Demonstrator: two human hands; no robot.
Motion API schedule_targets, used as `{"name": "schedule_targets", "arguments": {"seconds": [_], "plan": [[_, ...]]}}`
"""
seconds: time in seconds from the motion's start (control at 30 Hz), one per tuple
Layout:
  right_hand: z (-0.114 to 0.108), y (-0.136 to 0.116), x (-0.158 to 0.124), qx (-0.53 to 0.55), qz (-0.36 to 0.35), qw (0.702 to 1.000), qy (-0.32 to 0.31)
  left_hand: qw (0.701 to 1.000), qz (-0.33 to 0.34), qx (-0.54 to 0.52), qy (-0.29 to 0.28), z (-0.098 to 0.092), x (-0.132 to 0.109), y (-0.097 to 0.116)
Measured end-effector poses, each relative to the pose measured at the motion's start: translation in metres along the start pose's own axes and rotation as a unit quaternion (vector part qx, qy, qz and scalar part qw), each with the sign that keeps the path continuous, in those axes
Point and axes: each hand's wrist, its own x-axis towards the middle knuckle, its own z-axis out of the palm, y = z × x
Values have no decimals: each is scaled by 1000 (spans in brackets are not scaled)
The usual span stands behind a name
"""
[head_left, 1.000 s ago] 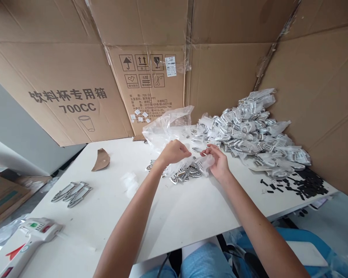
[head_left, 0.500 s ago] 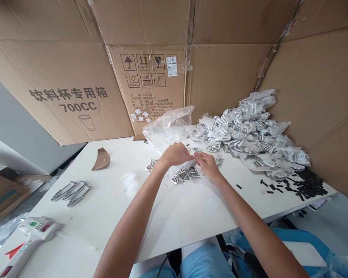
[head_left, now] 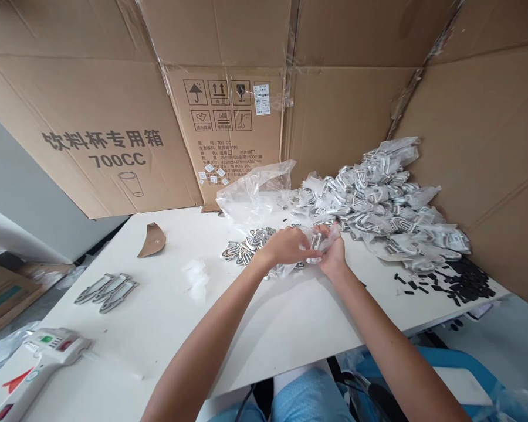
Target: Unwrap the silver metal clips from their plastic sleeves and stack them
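Observation:
Over the middle of the table, a small clear plastic bag [head_left: 330,235] with metal buckle-like pieces showing in it is between my two hands. My right hand [head_left: 335,258] cups it from the right, fingers curled round the plastic. From the left, my left hand [head_left: 287,246] pinches the bag's near side with thumb and fingers. Below and left of them lies a loose pile of patterned silver metal pieces [head_left: 246,249], partly covered by my left hand. More thin plastic shows under my left wrist.
A large heap of bagged metal pieces [head_left: 369,196] fills the back right, with small black strips [head_left: 466,281] before it. Crumpled clear plastic [head_left: 257,190] stands behind my hands. Leftward lie metal frames [head_left: 108,291], a cardboard scrap [head_left: 152,240] and a white handheld device [head_left: 48,357]. Cardboard walls [head_left: 343,117] enclose the back.
My hands have moved slightly right and turned. The bag with metal pieces now shows between them, and the loose pile is more uncovered.

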Motion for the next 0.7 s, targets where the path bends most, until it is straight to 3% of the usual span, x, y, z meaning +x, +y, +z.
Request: {"name": "schedule_targets", "arguments": {"seconds": [0.17,0.37,0.47,0.53,0.6,0.63,0.7], "plan": [[13,5,-9,-2,19,999,-30,999,-17,-2,28,7,5,3],[14,5,-11,-19,17,999,-29,999,-22,-15,29,5,5,3],[11,9,-6,-57,5,998,-10,998,-35,-17,48,1,3,5],[8,11,-2,-103,-35,993,37,995,-54,-20,79,-5,2,5],[5,11,1,-215,-94,966,109,990,-78,-20,120,-14,1,3],[2,10,3,-303,-122,934,144,986,-89,-17,142,-18,0,1],[-5,6,5,-472,-164,844,196,978,-105,-6,181,-26,-2,-3]]}}
